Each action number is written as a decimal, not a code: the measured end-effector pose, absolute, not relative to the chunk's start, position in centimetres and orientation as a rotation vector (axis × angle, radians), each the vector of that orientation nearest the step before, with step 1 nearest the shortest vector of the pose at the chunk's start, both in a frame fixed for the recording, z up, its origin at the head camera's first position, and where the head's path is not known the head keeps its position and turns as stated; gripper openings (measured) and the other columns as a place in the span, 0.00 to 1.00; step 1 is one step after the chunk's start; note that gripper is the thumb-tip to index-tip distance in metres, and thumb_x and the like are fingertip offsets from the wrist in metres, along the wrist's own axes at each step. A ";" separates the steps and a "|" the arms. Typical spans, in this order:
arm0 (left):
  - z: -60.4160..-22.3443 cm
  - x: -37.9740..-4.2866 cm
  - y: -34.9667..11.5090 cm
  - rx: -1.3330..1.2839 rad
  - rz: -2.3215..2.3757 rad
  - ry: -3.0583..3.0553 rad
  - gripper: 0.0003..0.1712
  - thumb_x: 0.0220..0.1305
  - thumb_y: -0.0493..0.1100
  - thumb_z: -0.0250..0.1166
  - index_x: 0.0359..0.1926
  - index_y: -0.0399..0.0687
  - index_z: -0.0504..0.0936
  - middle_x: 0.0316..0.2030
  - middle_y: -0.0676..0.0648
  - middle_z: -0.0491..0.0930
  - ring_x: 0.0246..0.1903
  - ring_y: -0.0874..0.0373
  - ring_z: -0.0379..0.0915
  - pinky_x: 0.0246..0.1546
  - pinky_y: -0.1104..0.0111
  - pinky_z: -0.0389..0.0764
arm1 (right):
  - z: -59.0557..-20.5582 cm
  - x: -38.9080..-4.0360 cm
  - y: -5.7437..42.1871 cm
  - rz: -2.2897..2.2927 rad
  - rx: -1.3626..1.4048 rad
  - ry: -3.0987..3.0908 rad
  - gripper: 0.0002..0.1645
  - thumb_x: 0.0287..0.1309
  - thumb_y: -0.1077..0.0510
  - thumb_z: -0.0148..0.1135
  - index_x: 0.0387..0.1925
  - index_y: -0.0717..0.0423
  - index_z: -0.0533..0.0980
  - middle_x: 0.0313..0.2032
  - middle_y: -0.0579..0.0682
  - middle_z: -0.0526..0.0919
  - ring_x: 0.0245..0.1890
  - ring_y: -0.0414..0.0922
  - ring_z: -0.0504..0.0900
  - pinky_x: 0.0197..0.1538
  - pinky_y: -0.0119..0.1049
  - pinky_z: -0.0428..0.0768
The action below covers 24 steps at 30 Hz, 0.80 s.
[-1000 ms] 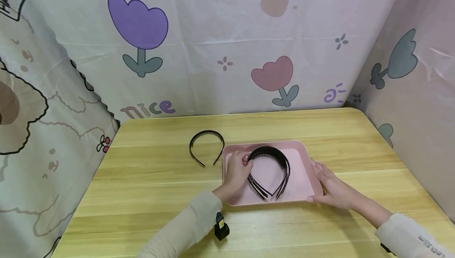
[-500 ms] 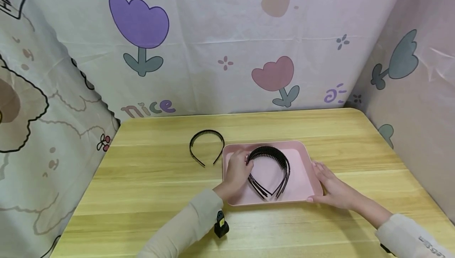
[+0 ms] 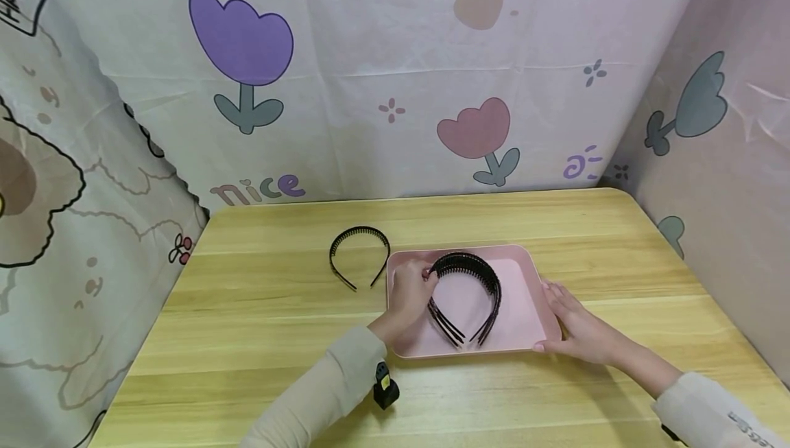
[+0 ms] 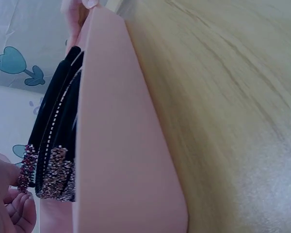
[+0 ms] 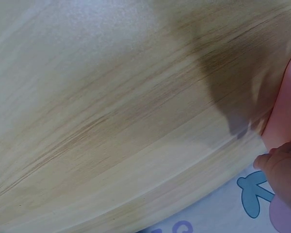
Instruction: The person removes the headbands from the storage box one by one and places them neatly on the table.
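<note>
A pink tray (image 3: 523, 314) on the table holds several black toothed headbands (image 3: 484, 276), stacked with their ends toward the front. My left hand (image 3: 410, 293) reaches over the tray's left side and pinches the top headband (image 4: 28, 167) by its glittery, beaded side. Beneath it, in the left wrist view, more beaded headbands (image 4: 57, 170) show behind the tray wall. My right hand (image 3: 577, 324) rests against the tray's right side, its fingers extended along the wall and its thumb at the front corner. Another black headband (image 3: 359, 230) lies alone just left of the tray.
The wooden table (image 3: 259, 324) extends around the tray on every side. Behind it hangs a printed fabric backdrop (image 3: 345, 132) with flowers, and similar cloth covers the left and right sides. A small black device (image 3: 385, 387) is strapped at the left sleeve.
The top headband has shifted slightly left over the stack, drawn by my left hand, so its ends line up closer with the others. My right hand and the lone headband have stayed put.
</note>
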<state>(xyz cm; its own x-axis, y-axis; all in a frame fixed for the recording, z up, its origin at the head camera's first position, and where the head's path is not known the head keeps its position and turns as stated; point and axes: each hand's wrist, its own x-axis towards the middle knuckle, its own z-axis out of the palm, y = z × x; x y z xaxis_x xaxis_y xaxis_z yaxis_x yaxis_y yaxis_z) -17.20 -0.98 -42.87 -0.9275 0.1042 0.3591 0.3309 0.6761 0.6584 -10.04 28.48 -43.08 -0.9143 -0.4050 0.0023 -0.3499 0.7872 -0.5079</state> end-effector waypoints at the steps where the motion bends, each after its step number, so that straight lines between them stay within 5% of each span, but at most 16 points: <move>1: -42.8 -17.2 -1.0 -0.342 -1.125 -2.603 0.04 0.50 0.31 0.64 0.27 0.37 0.85 0.22 0.46 0.83 0.20 0.64 0.72 0.22 0.79 0.73 | -43.1 -10.0 28.5 -0.785 -0.603 2.868 0.63 0.43 0.40 0.69 0.67 0.73 0.49 0.67 0.74 0.50 0.66 0.71 0.47 0.67 0.27 0.34; 5: -42.5 -17.4 -1.2 -0.335 -1.182 -2.599 0.04 0.51 0.31 0.64 0.27 0.37 0.86 0.21 0.45 0.84 0.19 0.63 0.73 0.21 0.78 0.73 | -43.0 -10.0 28.5 -0.786 -0.589 2.867 0.63 0.43 0.40 0.69 0.67 0.72 0.49 0.67 0.73 0.50 0.66 0.71 0.47 0.69 0.40 0.39; 18: -41.7 -17.9 -3.4 -0.278 -1.276 -2.569 0.08 0.53 0.30 0.64 0.36 0.36 0.86 0.29 0.41 0.85 0.25 0.58 0.77 0.25 0.76 0.76 | -42.8 -10.2 28.3 -0.779 -0.571 2.864 0.64 0.43 0.40 0.70 0.68 0.72 0.48 0.67 0.73 0.50 0.66 0.70 0.47 0.69 0.51 0.44; 24: -41.7 -18.1 -4.7 -0.240 -1.324 -2.554 0.09 0.53 0.29 0.63 0.37 0.36 0.85 0.29 0.40 0.84 0.26 0.56 0.76 0.25 0.75 0.77 | -43.0 -10.0 28.4 -0.752 -0.613 2.899 0.63 0.42 0.40 0.70 0.66 0.74 0.50 0.66 0.75 0.51 0.65 0.71 0.50 0.64 0.20 0.32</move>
